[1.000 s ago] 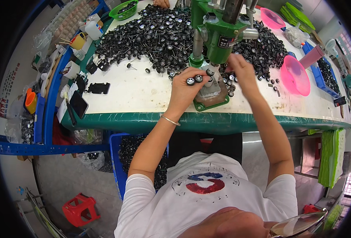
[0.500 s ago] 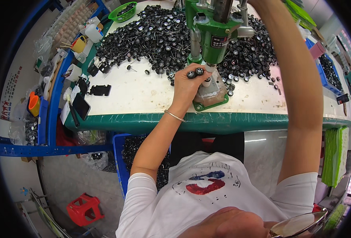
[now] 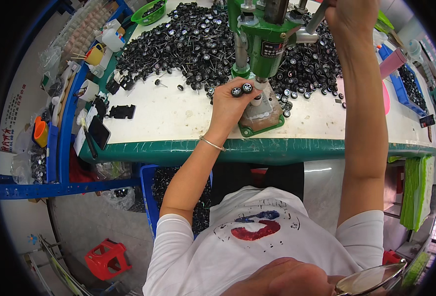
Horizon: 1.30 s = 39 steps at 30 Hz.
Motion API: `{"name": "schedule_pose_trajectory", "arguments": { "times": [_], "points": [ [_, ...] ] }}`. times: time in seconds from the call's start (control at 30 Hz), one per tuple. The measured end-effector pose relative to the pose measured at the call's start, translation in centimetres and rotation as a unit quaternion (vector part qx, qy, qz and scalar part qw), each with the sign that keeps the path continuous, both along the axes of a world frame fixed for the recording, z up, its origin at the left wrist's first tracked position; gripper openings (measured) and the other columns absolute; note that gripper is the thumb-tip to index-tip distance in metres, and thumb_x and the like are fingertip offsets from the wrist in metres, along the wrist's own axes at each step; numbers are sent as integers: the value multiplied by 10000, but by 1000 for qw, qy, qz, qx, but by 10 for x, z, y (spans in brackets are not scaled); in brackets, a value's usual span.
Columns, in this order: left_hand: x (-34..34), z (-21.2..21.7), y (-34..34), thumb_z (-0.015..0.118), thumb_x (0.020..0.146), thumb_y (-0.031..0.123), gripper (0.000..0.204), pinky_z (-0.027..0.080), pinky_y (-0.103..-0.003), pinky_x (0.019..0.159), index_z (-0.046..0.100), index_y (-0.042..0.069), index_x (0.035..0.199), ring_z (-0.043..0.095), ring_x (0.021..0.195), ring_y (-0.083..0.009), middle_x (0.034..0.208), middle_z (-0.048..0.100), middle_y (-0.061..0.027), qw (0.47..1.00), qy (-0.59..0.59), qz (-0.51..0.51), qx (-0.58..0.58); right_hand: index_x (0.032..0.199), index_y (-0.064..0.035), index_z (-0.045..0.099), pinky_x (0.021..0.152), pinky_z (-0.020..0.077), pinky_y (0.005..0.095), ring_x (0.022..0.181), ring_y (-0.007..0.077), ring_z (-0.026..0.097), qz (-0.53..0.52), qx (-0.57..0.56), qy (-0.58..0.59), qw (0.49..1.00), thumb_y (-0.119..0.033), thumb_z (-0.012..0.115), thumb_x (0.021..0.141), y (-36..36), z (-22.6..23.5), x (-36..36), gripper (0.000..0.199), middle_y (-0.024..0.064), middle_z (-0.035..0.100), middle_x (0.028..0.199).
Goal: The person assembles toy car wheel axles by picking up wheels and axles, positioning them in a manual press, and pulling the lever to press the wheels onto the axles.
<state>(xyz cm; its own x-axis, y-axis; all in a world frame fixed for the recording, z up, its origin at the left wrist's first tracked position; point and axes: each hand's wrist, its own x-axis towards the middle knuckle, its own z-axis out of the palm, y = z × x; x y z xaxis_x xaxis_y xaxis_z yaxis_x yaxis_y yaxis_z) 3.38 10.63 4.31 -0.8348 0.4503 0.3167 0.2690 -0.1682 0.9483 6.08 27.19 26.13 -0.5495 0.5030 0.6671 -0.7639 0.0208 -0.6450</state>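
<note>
A green hand press [image 3: 268, 49] stands on the table, its ram low over a pale pin on the base [image 3: 264, 116]. My left hand [image 3: 226, 104] is closed around small black toy wheels [image 3: 241, 90] with silver hubs, right beside the ram tip. Two wheels show above my fingers; whatever sits directly under the ram is mostly hidden by my fingertips. At the upper right, my right hand [image 3: 350, 18] is wrapped round the press lever [image 3: 318, 18].
A big heap of black wheels, many on thin axles [image 3: 188, 44], spreads behind the press. Black plastic chassis pieces [image 3: 122, 112] and a phone [image 3: 99, 132] lie at left. A green basket [image 3: 150, 14] and a blue wheel bin [image 3: 409, 91] flank the heap.
My right hand has come down and into view with the lever, and that forearm has shifted left. My left hand stays beside the ram, still holding the wheels.
</note>
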Motion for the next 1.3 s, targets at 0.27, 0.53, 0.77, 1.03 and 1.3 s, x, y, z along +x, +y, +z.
{"name": "schedule_pose_trajectory", "arguments": {
  "times": [0.27,0.53,0.77,1.03,1.3],
  "points": [
    [5,-1,4,731,763,-40,165,517,-237,699,681,-37,920,612,781,-80,923,653,-17,998,54,13,12,619,-134,242,447,111,292,465,90,116,-45,-4,120,992,-210,482,865,0,-22,28,352,-19,176,519],
    [13,-2,5,718,792,-1,120,483,-216,645,697,-10,910,595,726,-67,841,655,-12,995,-91,2,45,644,-117,311,458,163,261,476,88,211,34,23,73,996,-196,494,918,16,-10,13,338,-20,266,553],
    [3,1,-9,687,829,54,143,500,-242,714,667,-17,951,645,766,-120,888,697,-86,957,-257,0,134,779,-99,546,474,356,224,523,72,456,82,36,-156,984,-247,554,939,28,-12,-44,218,-22,503,647],
    [-53,-24,-108,764,801,280,253,339,-203,459,641,67,862,556,565,-59,662,624,-21,972,-180,152,-3,1050,-45,640,627,435,227,716,83,538,-177,265,-193,928,-305,522,959,49,-71,3,300,16,568,809],
    [-111,-54,-133,752,761,173,233,497,-315,700,717,42,950,655,743,-212,858,695,-103,910,136,239,-309,1055,-65,646,647,470,244,765,95,583,-34,283,-440,852,-152,664,867,71,-205,90,208,27,615,897]
  ]
}}
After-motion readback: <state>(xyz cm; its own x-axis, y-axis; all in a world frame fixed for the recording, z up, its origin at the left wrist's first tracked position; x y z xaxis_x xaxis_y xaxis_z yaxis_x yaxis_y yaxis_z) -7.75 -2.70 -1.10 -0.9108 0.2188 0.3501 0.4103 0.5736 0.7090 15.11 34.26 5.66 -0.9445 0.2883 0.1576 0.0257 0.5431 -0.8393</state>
